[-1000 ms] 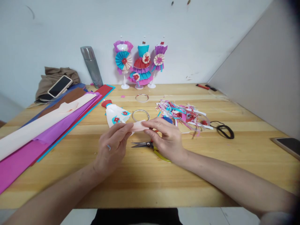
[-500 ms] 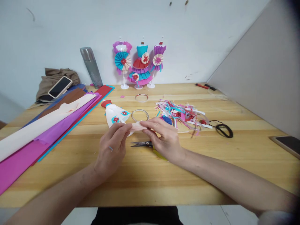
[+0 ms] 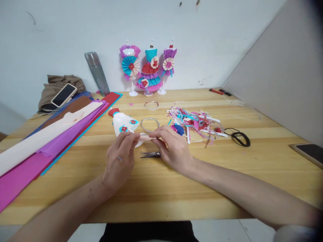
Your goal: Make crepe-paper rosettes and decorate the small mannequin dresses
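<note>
Between my two hands is a small folded strip of pale pink paper (image 3: 144,137). My left hand (image 3: 121,158) pinches its left end, and my right hand (image 3: 173,146) pinches its right end. Scissors (image 3: 150,154) lie on the table just below the strip, their handles hidden under my right hand. Behind my left hand lies a small white paper dress (image 3: 123,121) with a red top and red flowers on blue patches. A ring of clear tape (image 3: 150,124) is beyond the strip.
Coloured paper sheets (image 3: 60,129) cover the left side, with a phone (image 3: 64,95) and bottle (image 3: 98,74) behind. Three dressed stands (image 3: 151,69) are at the back. Paper scraps (image 3: 194,122), a black cord (image 3: 239,138) and another phone (image 3: 310,153) lie to the right.
The pale strip now looks narrower between my fingers. My right hand has moved slightly left, and the view has shifted a little.
</note>
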`<action>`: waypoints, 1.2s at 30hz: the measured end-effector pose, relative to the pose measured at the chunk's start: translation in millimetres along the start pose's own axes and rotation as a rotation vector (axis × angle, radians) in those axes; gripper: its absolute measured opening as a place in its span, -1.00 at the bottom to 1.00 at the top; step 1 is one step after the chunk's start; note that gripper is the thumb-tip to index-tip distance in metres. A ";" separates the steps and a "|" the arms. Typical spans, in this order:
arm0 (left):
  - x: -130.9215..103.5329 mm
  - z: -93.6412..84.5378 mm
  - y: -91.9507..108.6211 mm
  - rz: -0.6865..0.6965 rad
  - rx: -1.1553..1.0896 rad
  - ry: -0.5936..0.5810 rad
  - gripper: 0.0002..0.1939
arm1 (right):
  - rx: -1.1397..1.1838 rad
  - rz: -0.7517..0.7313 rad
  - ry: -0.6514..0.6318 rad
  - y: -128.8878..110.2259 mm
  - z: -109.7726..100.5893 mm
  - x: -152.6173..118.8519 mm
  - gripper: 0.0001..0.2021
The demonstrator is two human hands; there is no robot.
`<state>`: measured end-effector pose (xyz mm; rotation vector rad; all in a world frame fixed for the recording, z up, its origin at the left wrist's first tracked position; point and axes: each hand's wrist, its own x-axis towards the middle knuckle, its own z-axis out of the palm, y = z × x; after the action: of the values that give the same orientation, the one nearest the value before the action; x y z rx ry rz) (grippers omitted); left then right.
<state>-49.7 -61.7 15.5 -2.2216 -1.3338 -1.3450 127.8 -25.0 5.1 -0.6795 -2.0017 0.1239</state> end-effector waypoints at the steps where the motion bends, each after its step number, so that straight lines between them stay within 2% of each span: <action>1: 0.6 -0.3 0.7 -0.004 -0.004 -0.004 -0.84 | -0.003 -0.001 -0.001 0.5 0.4 0.0 -0.87; 8: -1.3 0.4 -0.1 0.034 -0.031 0.010 -0.86 | 0.009 -0.039 0.016 0.5 -2.2 1.4 -0.91; 13: 0.3 -0.2 -2.3 -0.046 -0.133 -0.046 -0.89 | 0.086 0.065 -0.038 -0.6 -8.0 2.5 -0.93; 17: 3.7 -3.9 -2.0 -0.162 -0.260 -0.134 -0.92 | 0.229 0.324 -0.102 -1.3 -11.6 8.8 -0.93; 19: 4.9 -5.5 -2.5 -0.297 -0.367 -0.208 -0.90 | 0.399 0.505 -0.151 -2.2 -14.0 14.3 -0.94; 23: 5.1 -5.4 -8.2 -0.667 -0.689 -0.471 -0.86 | 0.755 0.896 -0.356 -3.2 -18.8 24.3 -0.97; 26: 6.1 -4.5 -12.2 -0.796 -0.901 -0.622 -0.90 | 0.886 1.061 -0.438 -2.2 -19.9 27.1 -0.97; 29: 9.8 -5.6 -12.1 -0.887 -1.027 -0.696 -0.92 | 0.934 1.116 -0.454 -0.6 -19.9 27.2 -0.96; 32: 14.2 -8.1 -9.1 -0.956 -1.005 -0.667 -0.86 | 0.919 1.115 -0.455 -0.6 -20.6 27.7 -0.96; 34: 15.9 -9.3 -6.0 -0.899 -0.925 -0.627 -0.80 | 0.872 1.081 -0.472 -1.7 -20.7 27.8 -0.97; 36: 15.9 -9.8 -2.2 -0.786 -0.839 -0.646 -0.77 | 0.801 1.015 -0.491 -3.0 -19.8 26.8 -0.98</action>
<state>-54.6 -56.9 33.1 -3.0015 -2.3998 -1.7265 133.5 -17.7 37.2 -1.1014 -1.6057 1.7148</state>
